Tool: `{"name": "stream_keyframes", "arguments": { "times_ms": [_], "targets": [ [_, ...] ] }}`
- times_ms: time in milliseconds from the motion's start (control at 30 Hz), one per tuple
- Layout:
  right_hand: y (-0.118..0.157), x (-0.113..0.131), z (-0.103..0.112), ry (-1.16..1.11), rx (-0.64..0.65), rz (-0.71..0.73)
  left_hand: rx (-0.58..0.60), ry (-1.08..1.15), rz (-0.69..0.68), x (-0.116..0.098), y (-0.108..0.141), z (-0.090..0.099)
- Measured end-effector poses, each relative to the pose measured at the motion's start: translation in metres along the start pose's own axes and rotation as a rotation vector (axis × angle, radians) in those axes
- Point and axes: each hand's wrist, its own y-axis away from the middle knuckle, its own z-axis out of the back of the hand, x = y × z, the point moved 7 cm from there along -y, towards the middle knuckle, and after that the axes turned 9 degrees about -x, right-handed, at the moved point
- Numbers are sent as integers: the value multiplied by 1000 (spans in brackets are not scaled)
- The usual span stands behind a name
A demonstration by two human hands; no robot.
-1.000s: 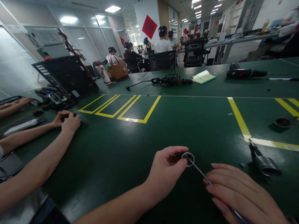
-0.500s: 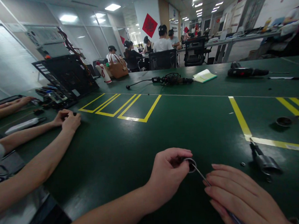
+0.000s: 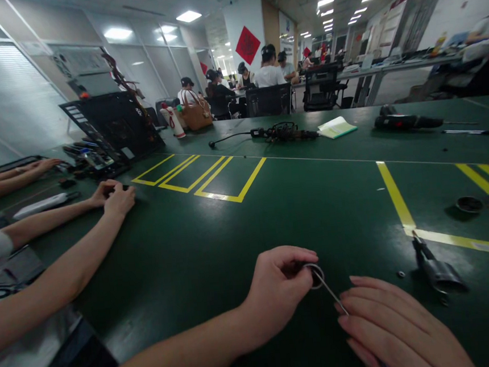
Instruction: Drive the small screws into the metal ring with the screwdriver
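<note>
My left hand (image 3: pixel 281 286) pinches a small round metal ring (image 3: pixel 316 275) between thumb and fingers, above the green table (image 3: pixel 182 257). My right hand (image 3: pixel 397 321) is closed on a thin metal rod tool (image 3: pixel 335 296), whose tip reaches into the ring. The tool's handle is mostly hidden under the palm. To the right of my hands lie a dark cylindrical metal part (image 3: pixel 440 272) and a small nut (image 3: pixel 401 274). Farther right is a round metal cup-like part (image 3: pixel 469 204).
A person's hands (image 3: pixel 115 197) work at the left. Behind them stands a black panel (image 3: pixel 115 126). A black cable bundle (image 3: pixel 285 131), a notepad (image 3: pixel 337 127) and a power drill (image 3: pixel 405 119) lie along the far side. Yellow tape (image 3: pixel 395 193) marks the table.
The view has shifted slightly, so everything sits a little lower and more to the right. My hands keep the same hold on the ring and the rod tool.
</note>
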Motion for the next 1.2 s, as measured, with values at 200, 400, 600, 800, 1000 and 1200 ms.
{"name": "stream_keyframes", "arguments": {
  "times_ms": [200, 400, 600, 800, 1000, 1200],
  "targets": [
    [3, -1, -6, -21, 106, 41, -46, -136, -102, 15, -36, 20],
    [8, -15, -13, -62, 217, -98, -136, -301, -180, 28, -68, 44],
    [40, -59, -27, -213, 186, -605, -104, -847, -339, 8, -79, 39],
    [50, -84, -41, -268, 236, -853, -125, -979, -462, -6, -91, 18],
    [56, -86, -48, -275, 328, -744, -14, -703, -525, -2, -83, 10],
    [55, -77, -45, -35, 502, -389, 251, -505, -393, 2, -69, -3]
  ]
}}
